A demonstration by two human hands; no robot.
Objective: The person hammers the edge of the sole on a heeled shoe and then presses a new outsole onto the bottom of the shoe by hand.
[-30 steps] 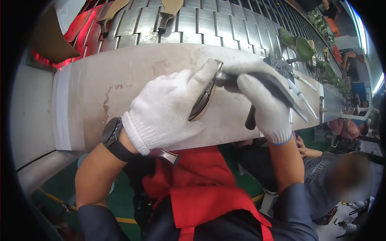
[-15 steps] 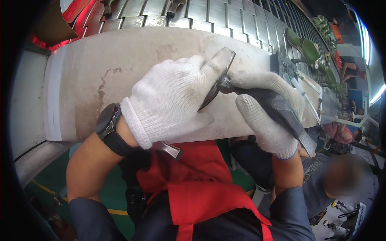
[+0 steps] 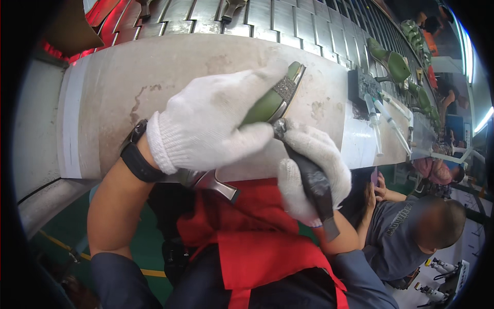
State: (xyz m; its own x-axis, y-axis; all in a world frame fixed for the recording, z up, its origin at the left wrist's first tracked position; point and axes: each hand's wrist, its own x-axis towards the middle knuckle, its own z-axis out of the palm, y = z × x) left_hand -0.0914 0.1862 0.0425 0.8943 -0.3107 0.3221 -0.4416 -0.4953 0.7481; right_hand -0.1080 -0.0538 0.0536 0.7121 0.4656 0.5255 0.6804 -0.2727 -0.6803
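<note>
My left hand, in a white knit glove, is closed around a green high-heeled shoe. Its toe points away from me, with a glittery band across it and a shiny strip along the edge. The silver heel sticks out below my wrist, over the red apron. My gloved right hand grips a hand tool with a black wrapped handle and a flat end near my wrist. The tool's rounded dark tip is at the shoe's side edge, close to my left thumb; its exact kind is unclear.
Beneath my hands lies a stained pale work board. On its right stand a black block and several syringes. A metal slat conveyor carries green shoes. A co-worker sits at the right.
The shoe has been rolled so its green upper and glittery band show, instead of its edge. My right hand and the tool have moved left and toward me.
</note>
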